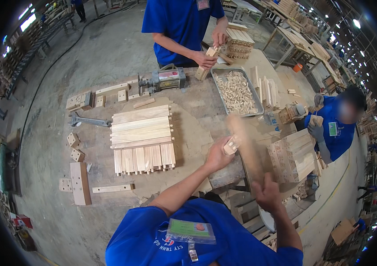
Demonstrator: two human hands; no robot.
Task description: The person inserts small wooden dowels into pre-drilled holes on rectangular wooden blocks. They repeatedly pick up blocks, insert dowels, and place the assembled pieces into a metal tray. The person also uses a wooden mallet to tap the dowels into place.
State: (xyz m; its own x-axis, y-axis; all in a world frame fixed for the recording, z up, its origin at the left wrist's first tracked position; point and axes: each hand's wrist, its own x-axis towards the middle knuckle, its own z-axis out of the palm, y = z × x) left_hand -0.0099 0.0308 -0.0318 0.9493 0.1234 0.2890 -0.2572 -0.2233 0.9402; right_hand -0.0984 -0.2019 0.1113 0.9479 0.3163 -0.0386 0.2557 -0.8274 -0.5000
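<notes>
- Small wooden block (pixel 231 145) sits at frame centre, pinched in the left hand (pixel 218 156), fingers closed around it.
- Right hand (pixel 266 193), lower centre-right, is closed on a blurred wooden mallet (pixel 244 144).
- I judge strikes should land squarely, with fingers kept low on the block.
- Tray of dowels (pixel 237 91) lies above on the workbench (pixel 197 124).

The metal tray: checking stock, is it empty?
No, the metal tray across the bench is filled with a heap of small wooden dowels.
</notes>
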